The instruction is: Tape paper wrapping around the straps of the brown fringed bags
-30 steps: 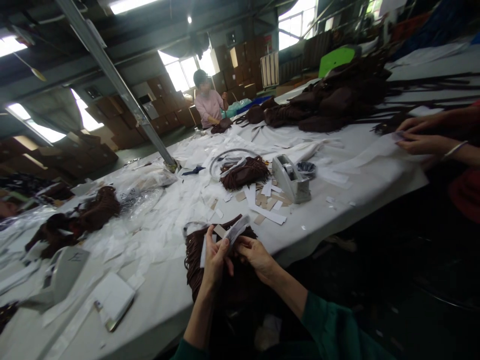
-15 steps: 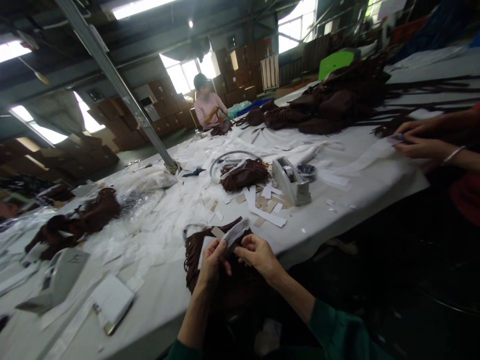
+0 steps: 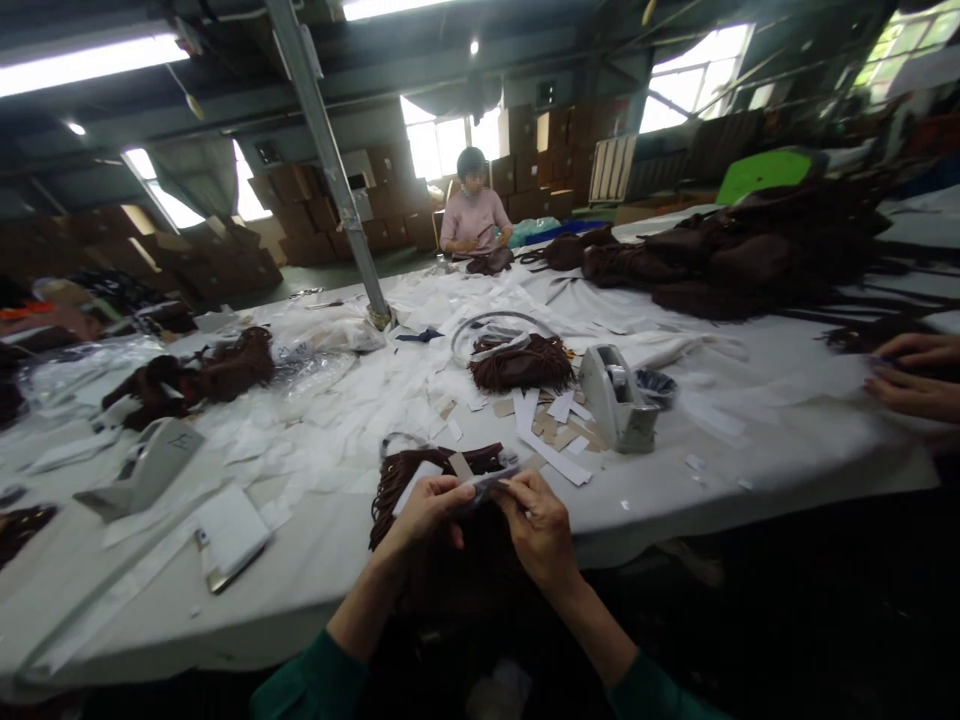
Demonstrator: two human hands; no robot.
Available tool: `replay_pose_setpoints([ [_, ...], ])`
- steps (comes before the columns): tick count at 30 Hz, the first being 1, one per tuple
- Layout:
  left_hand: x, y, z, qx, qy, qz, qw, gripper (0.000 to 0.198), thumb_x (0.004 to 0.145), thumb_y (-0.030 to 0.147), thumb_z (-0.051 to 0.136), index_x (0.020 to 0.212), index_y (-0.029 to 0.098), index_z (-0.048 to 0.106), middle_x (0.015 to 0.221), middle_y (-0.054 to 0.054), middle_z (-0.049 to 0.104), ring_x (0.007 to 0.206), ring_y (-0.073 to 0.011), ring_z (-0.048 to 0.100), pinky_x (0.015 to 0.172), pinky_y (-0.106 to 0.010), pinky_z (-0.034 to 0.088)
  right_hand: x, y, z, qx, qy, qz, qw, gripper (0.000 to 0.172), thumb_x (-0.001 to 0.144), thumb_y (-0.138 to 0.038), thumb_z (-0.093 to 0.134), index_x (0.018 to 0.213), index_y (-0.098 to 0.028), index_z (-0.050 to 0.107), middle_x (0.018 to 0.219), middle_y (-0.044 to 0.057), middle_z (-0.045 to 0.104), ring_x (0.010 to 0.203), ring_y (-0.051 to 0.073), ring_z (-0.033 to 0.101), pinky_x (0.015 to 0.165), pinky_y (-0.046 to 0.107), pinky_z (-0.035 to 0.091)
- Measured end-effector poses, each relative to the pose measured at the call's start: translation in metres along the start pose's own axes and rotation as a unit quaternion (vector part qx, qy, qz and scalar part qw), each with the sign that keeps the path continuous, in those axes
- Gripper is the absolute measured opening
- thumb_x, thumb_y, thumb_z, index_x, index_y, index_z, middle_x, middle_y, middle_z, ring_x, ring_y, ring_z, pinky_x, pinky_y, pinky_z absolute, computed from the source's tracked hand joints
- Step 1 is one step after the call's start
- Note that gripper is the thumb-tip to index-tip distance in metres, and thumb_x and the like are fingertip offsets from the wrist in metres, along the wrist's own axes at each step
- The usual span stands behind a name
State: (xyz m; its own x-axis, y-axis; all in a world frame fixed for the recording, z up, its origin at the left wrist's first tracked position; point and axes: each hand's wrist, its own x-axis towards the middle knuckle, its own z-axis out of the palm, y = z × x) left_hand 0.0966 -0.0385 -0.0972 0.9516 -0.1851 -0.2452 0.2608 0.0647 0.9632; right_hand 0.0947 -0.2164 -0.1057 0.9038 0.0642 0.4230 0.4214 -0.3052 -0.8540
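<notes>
The person wears a dark green top, its cloth one even colour tinged with teal. The left sleeve (image 3: 311, 678) stops partway along the forearm, its edge slanting across and its surface softly creased. The right sleeve (image 3: 649, 690) matches it in colour, also ending short of the wrist. Below these edges both forearms are bare, as are the left hand (image 3: 433, 508) and the right hand (image 3: 541, 525), each with slender fingers.

The fringed bag (image 3: 405, 468) is showing dark brown, the held strip (image 3: 487, 485) greyish white, the person's sleeves (image 3: 311, 678) deep green, the table cover (image 3: 720, 485) white, and the co-worker's top (image 3: 474, 215) pale pink.
</notes>
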Motion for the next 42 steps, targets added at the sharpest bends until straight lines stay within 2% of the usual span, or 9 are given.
replay_pose_setpoints([
  [5, -0.003, 0.014, -0.001, 0.075, -0.049, -0.012, 0.996, 0.042, 0.069, 0.052, 0.072, 0.065, 0.011, 0.063, 0.05, 0.004, 0.048, 0.035, -0.0122, 0.053, 0.032, -0.019, 0.036, 0.016, -0.002, -0.002, -0.075, -0.011, -0.107, 0.991, 0.021, 0.089, -0.029, 0.054, 0.079, -0.024, 0.072, 0.085, 0.006, 0.063, 0.086, 0.023, 0.056, 0.079, 0.039, 0.044],
  [10, -0.008, 0.02, -0.005, 0.119, -0.101, 0.009, 0.988, 0.038, 0.072, 0.048, 0.07, 0.08, 0.011, 0.068, 0.059, 0.002, 0.053, 0.045, -0.0123, 0.058, 0.043, -0.02, 0.044, 0.028, 0.0, -0.002, 0.021, -0.144, -0.01, 0.989, 0.02, 0.082, -0.035, 0.062, 0.071, -0.02, 0.071, 0.078, 0.004, 0.069, 0.075, 0.02, 0.063, 0.07, 0.032, 0.05],
  [12, -0.008, 0.017, -0.006, 0.082, -0.11, 0.002, 0.991, 0.037, 0.073, 0.047, 0.069, 0.084, 0.012, 0.067, 0.066, 0.001, 0.057, 0.051, -0.0141, 0.061, 0.048, -0.022, 0.048, 0.031, -0.002, -0.002, 0.035, -0.144, 0.034, 0.988, 0.021, 0.079, -0.039, 0.065, 0.078, -0.02, 0.073, 0.078, 0.004, 0.071, 0.074, 0.021, 0.065, 0.069, 0.032, 0.051],
  [15, -0.003, 0.007, -0.006, 0.01, -0.067, -0.007, 0.998, 0.039, 0.073, 0.049, 0.068, 0.08, 0.011, 0.066, 0.065, -0.001, 0.058, 0.053, -0.0156, 0.062, 0.048, -0.023, 0.049, 0.032, -0.003, 0.002, 0.022, -0.113, 0.069, 0.991, 0.031, 0.076, -0.043, 0.069, 0.095, -0.018, 0.072, 0.078, 0.005, 0.073, 0.073, 0.023, 0.067, 0.069, 0.034, 0.053],
  [19, 0.005, -0.008, -0.006, -0.069, -0.006, -0.019, 0.997, 0.04, 0.067, 0.049, 0.072, 0.072, 0.01, 0.065, 0.057, -0.001, 0.057, 0.049, -0.0167, 0.06, 0.047, -0.026, 0.049, 0.028, 0.007, 0.009, -0.039, -0.128, -0.066, 0.989, 0.026, 0.088, -0.039, 0.056, 0.099, -0.021, 0.071, 0.092, 0.008, 0.072, 0.088, 0.025, 0.065, 0.08, 0.039, 0.051],
  [23, 0.01, -0.02, -0.008, -0.084, 0.005, -0.017, 0.996, 0.039, 0.065, 0.047, 0.072, 0.071, 0.009, 0.066, 0.058, -0.003, 0.061, 0.049, -0.0161, 0.058, 0.048, -0.027, 0.047, 0.022, 0.022, 0.012, -0.12, -0.163, -0.214, 0.956, 0.032, 0.09, -0.036, 0.054, 0.117, -0.022, 0.064, 0.102, 0.01, 0.067, 0.094, 0.027, 0.061, 0.082, 0.045, 0.05],
  [32, 0.013, -0.036, -0.016, -0.064, 0.013, 0.016, 0.998, 0.027, 0.063, 0.036, 0.069, 0.07, 0.01, 0.067, 0.056, 0.002, 0.054, 0.052, -0.0097, 0.046, 0.052, -0.023, 0.034, 0.02, 0.026, 0.015, -0.173, -0.179, -0.297, 0.922, 0.023, 0.092, -0.028, 0.051, 0.111, -0.021, 0.061, 0.105, 0.007, 0.068, 0.098, 0.026, 0.061, 0.084, 0.043, 0.046],
  [39, 0.023, -0.04, -0.011, 0.018, 0.033, 0.027, 0.999, 0.036, 0.086, 0.039, 0.045, 0.069, 0.012, 0.061, 0.057, -0.001, 0.054, 0.052, -0.0128, 0.049, 0.052, -0.026, 0.038, 0.027, 0.016, 0.016, -0.196, -0.19, -0.322, 0.906, 0.02, 0.094, -0.029, 0.047, 0.108, -0.021, 0.06, 0.101, 0.005, 0.071, 0.094, 0.025, 0.063, 0.08, 0.042, 0.045],
  [42, 0.018, -0.028, -0.013, 0.09, 0.041, 0.054, 0.994, 0.033, 0.092, 0.039, 0.047, 0.078, 0.012, 0.061, 0.07, -0.001, 0.059, 0.063, -0.0144, 0.056, 0.061, -0.028, 0.046, 0.031, 0.019, 0.013, -0.193, -0.207, -0.336, 0.898, 0.02, 0.092, -0.031, 0.05, 0.107, -0.023, 0.061, 0.097, 0.004, 0.072, 0.089, 0.024, 0.065, 0.078, 0.041, 0.047],
])
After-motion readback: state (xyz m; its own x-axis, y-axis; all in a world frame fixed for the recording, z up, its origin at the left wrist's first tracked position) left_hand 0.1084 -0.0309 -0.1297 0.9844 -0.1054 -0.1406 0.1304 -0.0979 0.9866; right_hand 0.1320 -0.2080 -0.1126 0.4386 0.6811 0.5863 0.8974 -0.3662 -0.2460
